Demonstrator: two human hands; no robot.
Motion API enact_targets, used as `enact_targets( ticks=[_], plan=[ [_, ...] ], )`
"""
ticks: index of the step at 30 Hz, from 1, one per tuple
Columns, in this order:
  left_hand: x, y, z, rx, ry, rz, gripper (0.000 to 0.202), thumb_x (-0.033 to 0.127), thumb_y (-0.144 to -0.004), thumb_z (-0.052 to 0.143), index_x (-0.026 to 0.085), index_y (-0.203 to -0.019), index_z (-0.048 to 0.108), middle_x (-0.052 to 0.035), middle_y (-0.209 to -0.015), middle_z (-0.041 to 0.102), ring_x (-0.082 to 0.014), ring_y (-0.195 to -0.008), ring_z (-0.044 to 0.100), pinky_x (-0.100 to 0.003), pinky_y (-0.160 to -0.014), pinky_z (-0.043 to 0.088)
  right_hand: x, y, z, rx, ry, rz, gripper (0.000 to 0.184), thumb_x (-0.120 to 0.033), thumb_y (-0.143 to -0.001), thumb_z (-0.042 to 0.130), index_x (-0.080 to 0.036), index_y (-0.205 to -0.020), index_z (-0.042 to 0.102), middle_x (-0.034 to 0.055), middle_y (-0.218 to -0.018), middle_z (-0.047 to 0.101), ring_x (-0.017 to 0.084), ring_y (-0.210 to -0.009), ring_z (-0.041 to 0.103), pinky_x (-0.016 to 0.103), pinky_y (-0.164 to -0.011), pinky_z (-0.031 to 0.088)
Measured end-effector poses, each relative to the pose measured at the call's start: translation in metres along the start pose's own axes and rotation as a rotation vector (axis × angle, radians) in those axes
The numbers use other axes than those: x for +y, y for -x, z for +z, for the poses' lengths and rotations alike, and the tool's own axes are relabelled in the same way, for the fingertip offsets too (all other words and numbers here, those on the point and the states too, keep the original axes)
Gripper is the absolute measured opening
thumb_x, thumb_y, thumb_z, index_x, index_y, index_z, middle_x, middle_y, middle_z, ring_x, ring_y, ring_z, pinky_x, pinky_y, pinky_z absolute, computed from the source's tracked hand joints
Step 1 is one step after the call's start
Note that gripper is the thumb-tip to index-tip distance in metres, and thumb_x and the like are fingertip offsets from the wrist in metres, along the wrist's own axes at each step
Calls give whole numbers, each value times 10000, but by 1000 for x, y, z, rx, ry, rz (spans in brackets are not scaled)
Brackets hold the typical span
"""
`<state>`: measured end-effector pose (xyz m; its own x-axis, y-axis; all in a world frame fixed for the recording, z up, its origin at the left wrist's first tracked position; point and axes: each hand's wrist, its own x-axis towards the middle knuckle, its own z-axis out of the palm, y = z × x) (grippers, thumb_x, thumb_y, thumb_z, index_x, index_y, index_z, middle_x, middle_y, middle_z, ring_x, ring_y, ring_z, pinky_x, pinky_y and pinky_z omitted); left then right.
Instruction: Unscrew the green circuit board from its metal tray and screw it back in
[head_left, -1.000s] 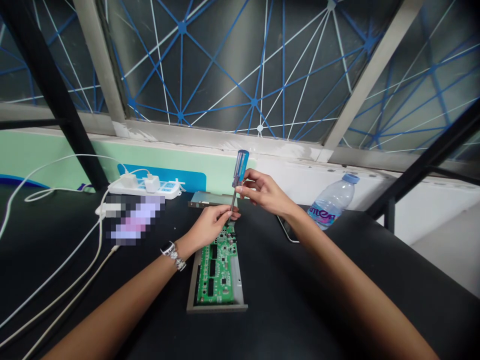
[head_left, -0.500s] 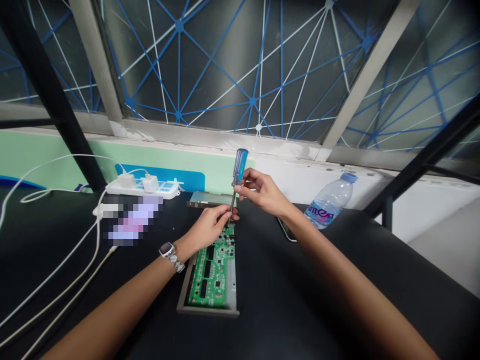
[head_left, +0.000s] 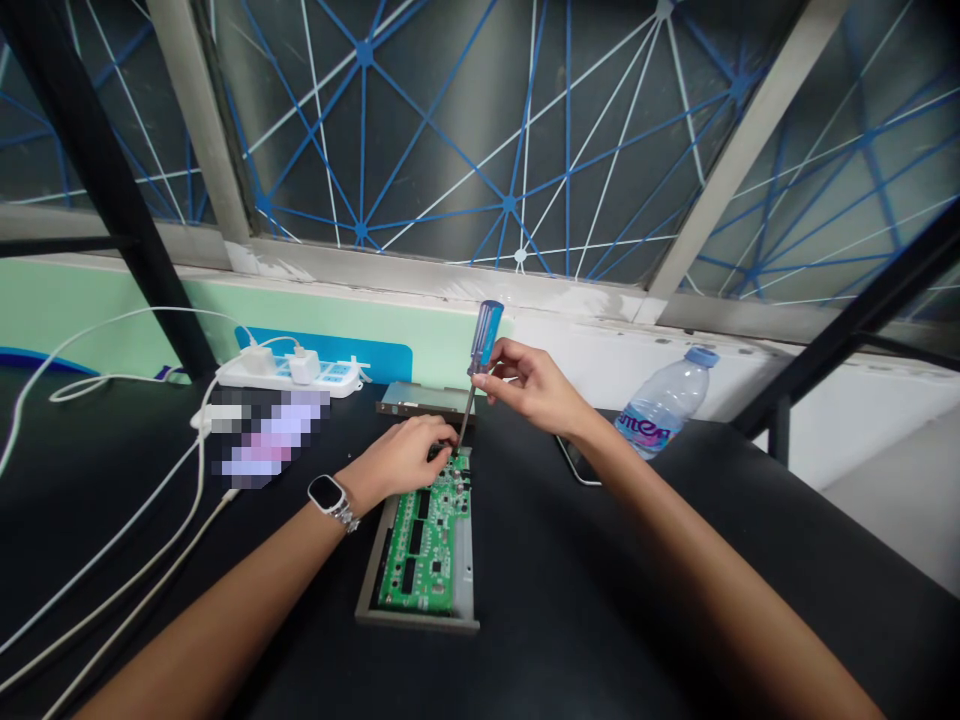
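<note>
A screwdriver (head_left: 487,332) with a clear blue handle stands tilted, its shaft running down to the far end of a green circuit board (head_left: 427,550). My right hand (head_left: 529,385) pinches it where handle meets shaft. The board lies in a shallow grey metal case (head_left: 465,560) on the black table. Over the board's far left part is my left hand (head_left: 409,455), wearing a watch, its fingers curled beside the screwdriver's lower shaft. Whether those fingertips hold anything is hidden. Just beyond lies a flat metal cover (head_left: 424,398).
At the back left sits a white power strip (head_left: 300,372) with plugs and trailing white cables (head_left: 201,480). A blurred-out phone-like object (head_left: 274,440) lies before it. To the right are a dark phone (head_left: 581,462) and a tilted water bottle (head_left: 664,405) against the wall.
My left fingers have come off the screwdriver shaft and moved slightly left and down over the board. My right hand still holds the screwdriver, which leans a little more to the right.
</note>
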<state>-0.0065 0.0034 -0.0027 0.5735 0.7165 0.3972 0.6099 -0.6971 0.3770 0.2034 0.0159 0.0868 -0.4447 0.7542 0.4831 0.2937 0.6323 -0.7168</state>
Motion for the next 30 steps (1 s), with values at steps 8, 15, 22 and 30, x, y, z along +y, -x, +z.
enact_targets(
  ticks=[8, 15, 22, 30],
  plan=[
    [-12, -2, 9, 11, 126, -2, 201, 192, -907, 515, 205, -947, 712, -54, -922, 684, -214, -894, 630, -347, -845, 474, -1, 2, 3, 18, 21, 5, 231, -399, -829, 676, -219, -836, 530, 6, -826, 577, 145, -703, 544, 294, -615, 438],
    [-10, -1, 12, 22, 116, -27, 217, 198, -916, 521, 212, -957, 733, -63, -927, 680, -225, -924, 626, -339, -862, 469, -5, 6, 7, 58, 41, 34, 261, -414, -822, 678, -225, -802, 499, -8, -754, 540, 131, -636, 508, 281, -571, 408],
    [-8, -1, 11, 11, 79, -22, 237, 189, -922, 509, 221, -955, 741, -60, -896, 653, -222, -905, 615, -338, -824, 472, -3, 6, 10, 89, 31, 50, 253, -401, -816, 683, -227, -818, 500, -9, -765, 553, 131, -633, 544, 272, -551, 417],
    [-6, -1, 9, 30, 43, -47, 212, 192, -913, 528, 228, -968, 730, -54, -943, 678, -232, -954, 615, -341, -831, 474, -1, 6, 16, 7, -142, 70, 290, -426, -863, 630, -225, -970, 449, 17, -914, 622, 136, -605, 664, 251, -509, 460]
  ],
)
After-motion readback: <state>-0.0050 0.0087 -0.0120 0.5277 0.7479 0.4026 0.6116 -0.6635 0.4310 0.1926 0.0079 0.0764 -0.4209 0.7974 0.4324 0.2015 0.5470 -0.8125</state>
